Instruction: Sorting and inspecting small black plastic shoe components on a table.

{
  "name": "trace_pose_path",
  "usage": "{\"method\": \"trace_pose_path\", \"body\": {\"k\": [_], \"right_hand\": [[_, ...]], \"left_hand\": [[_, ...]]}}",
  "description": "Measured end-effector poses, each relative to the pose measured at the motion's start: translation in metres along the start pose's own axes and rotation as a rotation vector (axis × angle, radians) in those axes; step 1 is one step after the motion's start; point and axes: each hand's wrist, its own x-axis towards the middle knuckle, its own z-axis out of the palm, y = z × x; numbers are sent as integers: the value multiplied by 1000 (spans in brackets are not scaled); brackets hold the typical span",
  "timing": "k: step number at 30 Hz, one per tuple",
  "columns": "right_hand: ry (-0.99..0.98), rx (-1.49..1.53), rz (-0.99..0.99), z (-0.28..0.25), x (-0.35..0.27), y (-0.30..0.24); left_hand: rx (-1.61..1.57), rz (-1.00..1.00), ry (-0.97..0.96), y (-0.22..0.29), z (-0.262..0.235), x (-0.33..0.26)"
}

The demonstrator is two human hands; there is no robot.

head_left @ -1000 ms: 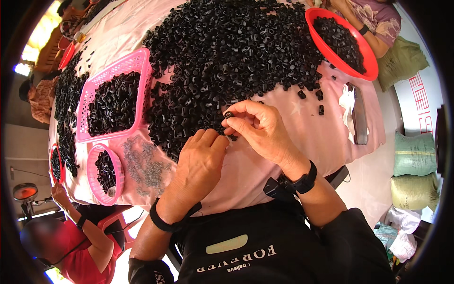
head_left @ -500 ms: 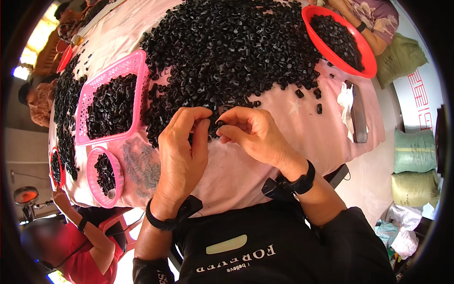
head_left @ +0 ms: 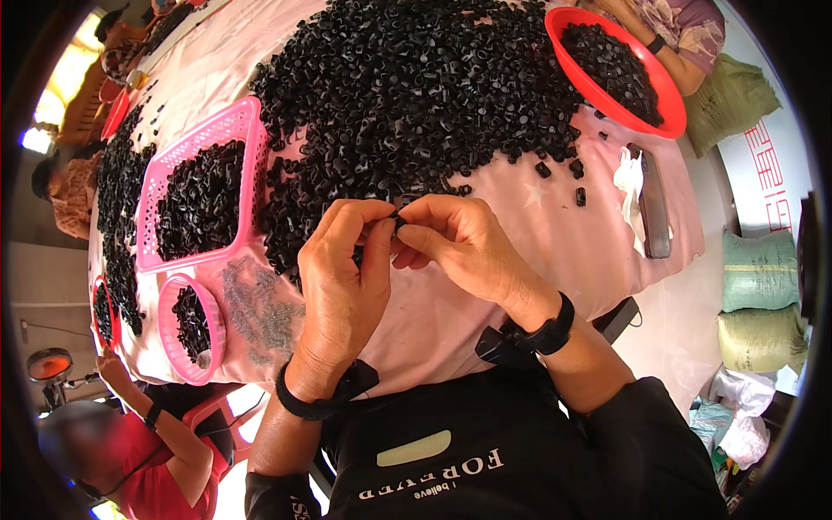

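Note:
Over the near side of the table, my left hand (head_left: pixel 342 269) and my right hand (head_left: pixel 464 251) meet at the fingertips. Between them is a small black plastic part (head_left: pixel 397 221), pinched by the thumb and forefinger of each hand; its exact kind is too small to make out. Just beyond my fingers spreads a big heap of similar black plastic parts (head_left: pixel 416 95). To the left of my left hand lies a scatter of small grey metal pieces (head_left: pixel 260 308), possibly springs. My other fingers are curled, and what lies under them is hidden.
At left stand a pink rectangular basket (head_left: pixel 253 173) of black parts and a round pink basket (head_left: pixel 217 342) of slim black pieces. A red basin (head_left: pixel 676 121) sits far right, near a dark case (head_left: pixel 656 208) and white tissue (head_left: pixel 631 191). Co-workers sit around the table.
My left hand has come slightly right, and its fingertips now touch the black part that the right hand held. My view has shifted a little.

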Motion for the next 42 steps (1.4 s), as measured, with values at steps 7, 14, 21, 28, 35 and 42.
{"method": "trace_pose_path", "body": {"k": [7,14,21,28,35,42], "right_hand": [[14,36,-4,-1,-2,-3],[42,-6,-14,-3,-3,-5],[103,-44,-34,-1,-2,0],[79,-91,-40,-3,-2,0],[72,-60,-43,-2,-3,1],[112,5,-4,2,-1,-2]], "left_hand": [[99,143,25,1,2,-1],[145,276,-73,0,-2,5],[255,293,-106,-9,7,-1],[227,266,-132,-7,3,1],[222,318,-113,-6,4,1],[257,303,-65,-18,-11,9]]}}
